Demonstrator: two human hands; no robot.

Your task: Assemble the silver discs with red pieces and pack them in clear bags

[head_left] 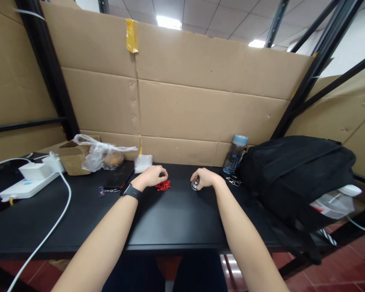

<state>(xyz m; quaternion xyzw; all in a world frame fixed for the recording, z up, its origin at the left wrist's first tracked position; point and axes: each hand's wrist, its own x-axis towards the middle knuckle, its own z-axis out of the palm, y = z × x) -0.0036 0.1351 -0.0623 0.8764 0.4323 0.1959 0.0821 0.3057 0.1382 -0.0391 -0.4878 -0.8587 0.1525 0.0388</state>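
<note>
A small pile of red pieces (163, 185) lies on the black table (176, 227), near its middle. My left hand (153, 176), with a dark watch on the wrist, rests at the pile's upper left edge, its fingers curled; what they hold, if anything, is too small to tell. To the right, my right hand (203, 178) has its fingers wrapped round a small round metallic container (195, 183) on the table. Part of that container is hidden by the fingers. Behind my left hand sits a white translucent packet (143, 163).
On the left are a power strip (30, 187) with a white cable, a cardboard box (76, 160), a plastic bag (105, 156) and a dark phone (118, 178). On the right stand a water bottle (233, 156) and a black backpack (292, 174). Cardboard (182, 109) walls the back.
</note>
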